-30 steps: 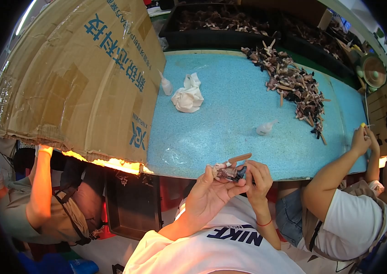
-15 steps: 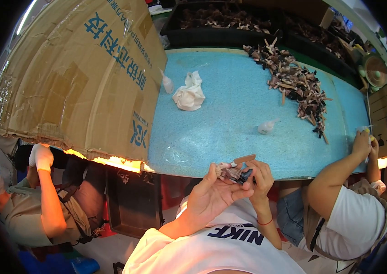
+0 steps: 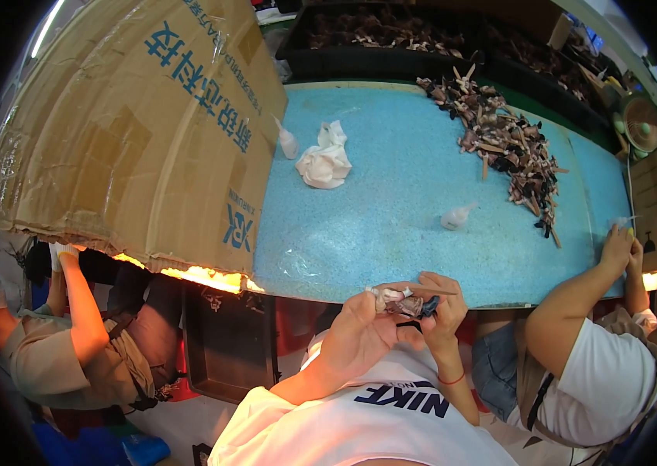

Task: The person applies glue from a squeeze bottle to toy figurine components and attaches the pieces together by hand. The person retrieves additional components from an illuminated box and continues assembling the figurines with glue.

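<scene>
Just past the near edge of the blue tabletop (image 3: 367, 225), I hold a small figurine (image 3: 406, 304) with both hands. It has pale, brown-grey and dark parts, and a long flat brown blade-like piece extends from it to the right. My left hand (image 3: 355, 330) has its palm turned up, with thumb and fingers closed about the figurine's left end. The fingers of my right hand (image 3: 446, 309) are closed at its dark right end and by the brown piece. Fingers partly hide the figurine. Beyond my hands lies a small white dropper bottle (image 3: 459, 217).
A large cardboard box (image 3: 119, 147) fills the left side. Near it are another dropper bottle (image 3: 288, 142) and a crumpled tissue (image 3: 324, 161). Similar figurines form a heap (image 3: 514, 147) at right; black trays (image 3: 293, 66) stand behind. Co-workers sit left (image 3: 72, 342) and right (image 3: 577, 342).
The figurine has turned slightly in my hands: its brown piece now lies nearly level and reaches farther right. My right fingers have shifted around it.
</scene>
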The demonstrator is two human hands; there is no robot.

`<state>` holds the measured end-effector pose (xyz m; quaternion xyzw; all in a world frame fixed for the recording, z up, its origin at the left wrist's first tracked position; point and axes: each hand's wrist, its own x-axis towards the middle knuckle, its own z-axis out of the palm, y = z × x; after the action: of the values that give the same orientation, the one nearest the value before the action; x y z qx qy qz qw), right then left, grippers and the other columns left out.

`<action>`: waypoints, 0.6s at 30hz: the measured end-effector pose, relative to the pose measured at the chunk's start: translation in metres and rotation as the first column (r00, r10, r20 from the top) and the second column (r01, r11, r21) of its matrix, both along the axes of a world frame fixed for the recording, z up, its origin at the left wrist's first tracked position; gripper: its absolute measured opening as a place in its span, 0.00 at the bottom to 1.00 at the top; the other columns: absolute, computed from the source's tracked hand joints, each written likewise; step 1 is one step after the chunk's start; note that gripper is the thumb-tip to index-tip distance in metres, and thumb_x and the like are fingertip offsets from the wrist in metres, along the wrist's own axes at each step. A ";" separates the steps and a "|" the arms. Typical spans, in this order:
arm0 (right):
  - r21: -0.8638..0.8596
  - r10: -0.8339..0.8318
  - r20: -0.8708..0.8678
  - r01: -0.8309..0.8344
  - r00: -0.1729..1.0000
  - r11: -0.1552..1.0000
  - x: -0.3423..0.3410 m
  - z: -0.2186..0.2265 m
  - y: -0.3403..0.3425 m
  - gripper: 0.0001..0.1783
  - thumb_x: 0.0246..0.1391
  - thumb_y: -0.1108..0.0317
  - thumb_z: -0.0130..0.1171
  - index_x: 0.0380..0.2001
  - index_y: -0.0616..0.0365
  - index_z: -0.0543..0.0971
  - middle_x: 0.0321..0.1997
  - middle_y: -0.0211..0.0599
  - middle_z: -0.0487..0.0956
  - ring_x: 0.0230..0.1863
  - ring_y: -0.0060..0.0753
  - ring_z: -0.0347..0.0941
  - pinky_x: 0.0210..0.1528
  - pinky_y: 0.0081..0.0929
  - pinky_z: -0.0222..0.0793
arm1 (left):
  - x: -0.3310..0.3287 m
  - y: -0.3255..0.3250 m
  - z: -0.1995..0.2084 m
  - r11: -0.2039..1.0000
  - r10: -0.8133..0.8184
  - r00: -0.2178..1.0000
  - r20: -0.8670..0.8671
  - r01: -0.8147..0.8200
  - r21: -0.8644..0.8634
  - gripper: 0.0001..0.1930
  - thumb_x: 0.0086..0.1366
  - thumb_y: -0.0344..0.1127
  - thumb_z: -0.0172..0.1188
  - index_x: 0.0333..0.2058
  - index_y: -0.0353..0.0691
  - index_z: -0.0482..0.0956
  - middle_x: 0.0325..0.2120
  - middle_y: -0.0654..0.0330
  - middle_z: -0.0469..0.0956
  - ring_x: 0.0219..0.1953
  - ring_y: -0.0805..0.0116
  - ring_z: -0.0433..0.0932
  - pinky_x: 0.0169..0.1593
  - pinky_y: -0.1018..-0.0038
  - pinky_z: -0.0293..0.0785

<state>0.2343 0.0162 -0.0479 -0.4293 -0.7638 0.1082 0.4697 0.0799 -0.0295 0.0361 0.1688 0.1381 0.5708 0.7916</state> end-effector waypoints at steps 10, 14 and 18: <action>0.012 -0.037 0.035 0.036 0.999 0.999 -0.002 0.001 -0.001 0.12 0.38 0.82 0.56 0.31 0.62 0.76 0.33 0.39 0.76 0.33 0.43 0.73 0.33 0.32 0.70 | -0.006 0.007 0.012 0.868 0.433 0.794 -0.427 -0.239 0.435 0.30 0.52 0.49 0.63 0.46 0.29 0.71 0.50 0.35 0.64 0.41 0.57 0.75 0.38 0.69 0.76; 0.013 -0.023 0.040 0.023 0.999 1.000 0.000 0.001 -0.001 0.11 0.39 0.82 0.56 0.31 0.61 0.76 0.34 0.40 0.76 0.33 0.43 0.73 0.33 0.33 0.69 | -0.015 0.009 0.014 0.802 0.503 0.698 -0.510 -0.157 0.576 0.27 0.49 0.34 0.66 0.48 0.31 0.70 0.52 0.43 0.64 0.49 0.61 0.69 0.49 0.73 0.67; -0.007 -0.028 0.033 0.029 0.999 1.000 0.000 -0.004 -0.001 0.11 0.39 0.82 0.56 0.30 0.61 0.76 0.33 0.40 0.76 0.33 0.42 0.73 0.33 0.32 0.69 | -0.017 0.012 0.019 0.717 0.650 0.494 -0.578 -0.145 0.682 0.28 0.43 0.27 0.67 0.46 0.33 0.72 0.50 0.43 0.68 0.48 0.57 0.70 0.47 0.70 0.68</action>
<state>0.2341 0.0148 -0.0517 -0.4436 -0.7648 0.0971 0.4570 0.0631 -0.0173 0.0552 0.5821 0.3387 0.6235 0.3971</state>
